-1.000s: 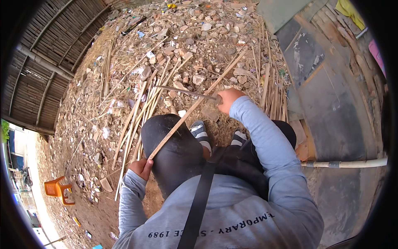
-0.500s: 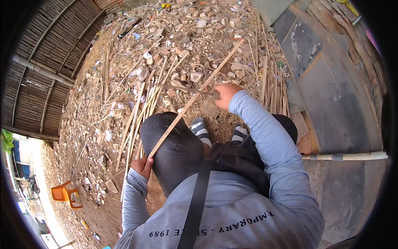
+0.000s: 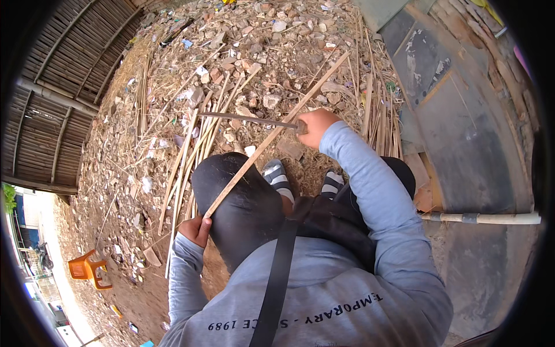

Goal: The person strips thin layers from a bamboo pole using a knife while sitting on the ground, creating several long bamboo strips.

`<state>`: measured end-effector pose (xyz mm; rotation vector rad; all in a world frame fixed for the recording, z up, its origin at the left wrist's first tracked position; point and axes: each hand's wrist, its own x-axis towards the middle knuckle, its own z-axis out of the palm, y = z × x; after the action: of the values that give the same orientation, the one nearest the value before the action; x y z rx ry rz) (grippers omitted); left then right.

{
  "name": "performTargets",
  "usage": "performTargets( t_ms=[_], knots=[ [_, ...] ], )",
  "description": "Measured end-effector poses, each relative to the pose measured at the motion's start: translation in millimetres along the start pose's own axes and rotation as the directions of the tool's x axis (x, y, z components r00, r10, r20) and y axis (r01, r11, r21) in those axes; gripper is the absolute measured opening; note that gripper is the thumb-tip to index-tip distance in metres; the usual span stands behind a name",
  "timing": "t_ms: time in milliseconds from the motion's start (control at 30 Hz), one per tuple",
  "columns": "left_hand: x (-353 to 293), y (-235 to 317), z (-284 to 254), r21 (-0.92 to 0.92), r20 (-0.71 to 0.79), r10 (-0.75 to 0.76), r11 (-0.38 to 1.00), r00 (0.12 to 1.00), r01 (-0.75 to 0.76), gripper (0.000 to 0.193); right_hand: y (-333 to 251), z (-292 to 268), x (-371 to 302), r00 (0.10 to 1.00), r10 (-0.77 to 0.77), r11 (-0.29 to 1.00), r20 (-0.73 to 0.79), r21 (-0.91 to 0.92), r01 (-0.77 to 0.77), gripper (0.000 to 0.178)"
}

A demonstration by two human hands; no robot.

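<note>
A long flat bamboo strip (image 3: 239, 176) slants across my left knee, from low at the left to high at the right. Its lower end is pinched in my left hand (image 3: 196, 229), thumb on top. In my right hand (image 3: 318, 127) is the handle of a long-bladed knife, the fist closed around it. The thin, slightly curved knife blade (image 3: 243, 118) points left and crosses the strip just beside my fist. Whether the edge bites into the strip, I cannot tell. Several split bamboo strips (image 3: 185, 163) lie on the ground left of my knee.
More strips (image 3: 378, 115) lie beyond my right knee. Broken bricks and stones (image 3: 270, 102) litter the ground. Dark sheets (image 3: 468, 139) and a pole (image 3: 488, 218) are at the right. An orange plastic chair (image 3: 87, 269) stands far left, below a slatted bamboo wall (image 3: 43, 127).
The knife blade, blurred before, now shows sharply across the strip. The strip's upper end has shifted slightly right. Both hands keep their hold.
</note>
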<state>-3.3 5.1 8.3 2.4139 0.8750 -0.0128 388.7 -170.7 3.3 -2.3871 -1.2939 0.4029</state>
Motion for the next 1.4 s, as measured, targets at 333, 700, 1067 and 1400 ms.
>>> performTargets(
  t_ms=[333,700,1067,1400],
  knots=[
    [-2.0,8.1,-6.0,0.184,-0.064,0.047,0.982,0.997,-0.035,0.044,7.0,23.3,10.6,0.999,0.044,0.997,0.014,-0.067,-0.043,0.031],
    [1.3,9.7,-1.0,0.151,-0.085,0.064,0.987,0.994,-0.051,0.043,54.8,17.6,21.1,0.958,0.257,0.966,-0.125,0.037,-0.254,0.042],
    [2.6,6.8,0.8,0.175,-0.097,0.058,0.984,0.994,-0.040,0.044,54.9,12.2,26.8,0.938,0.345,0.935,0.003,0.084,-0.344,0.035],
    [4.8,-5.2,7.5,0.127,-0.110,0.100,0.988,0.989,-0.086,0.042,3.0,-3.1,-13.0,0.998,-0.011,1.000,-0.054,-0.022,0.009,0.026]
  ],
)
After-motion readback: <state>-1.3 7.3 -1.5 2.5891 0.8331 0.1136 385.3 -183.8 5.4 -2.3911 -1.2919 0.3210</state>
